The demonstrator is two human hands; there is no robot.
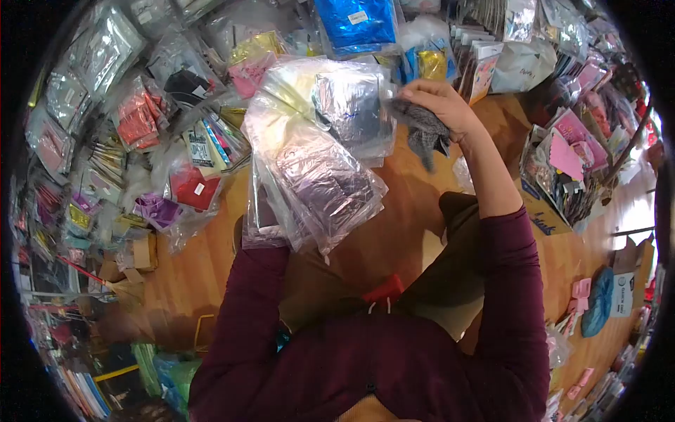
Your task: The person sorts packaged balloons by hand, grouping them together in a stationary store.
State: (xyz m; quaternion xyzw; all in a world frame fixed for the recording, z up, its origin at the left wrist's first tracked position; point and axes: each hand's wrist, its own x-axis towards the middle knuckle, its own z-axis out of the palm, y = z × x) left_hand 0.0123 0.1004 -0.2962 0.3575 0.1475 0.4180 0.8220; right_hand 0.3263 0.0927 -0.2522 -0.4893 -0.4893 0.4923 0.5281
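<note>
- The right hand (pixel 443 109) grips a bunched grey cloth (pixel 424 133), fingers folded over its upper part and reaching toward the left; the rest hangs beneath.
- That cloth is just beside the right edge of a fanned stack of clear plastic packets (pixel 327 165); whether the two touch, I cannot tell.
- The cloth has no clear front or back; it runs from the fingertips at upper left down and right, with a loose tail pointing down toward the person's lap.
- The stack is in front of the person, above the wooden floor (pixel 394 218). Its uppermost packet has its long axis slanting from upper left to lower right, the near end toward the lap.
- Behind that one, a packet with dark contents (pixel 351 105) stands nearly straight, its long axis running away from the person.
- The left sleeve (pixel 256 281) ends under the stack's near left edge. The left hand is hidden there, so its grasp cannot be told.
- Glare on the plastic makes the contents hard to read; part of the cloth is blurred.
- A blue packet (pixel 358 28) beyond the stack is cut off by the top edge.
</note>
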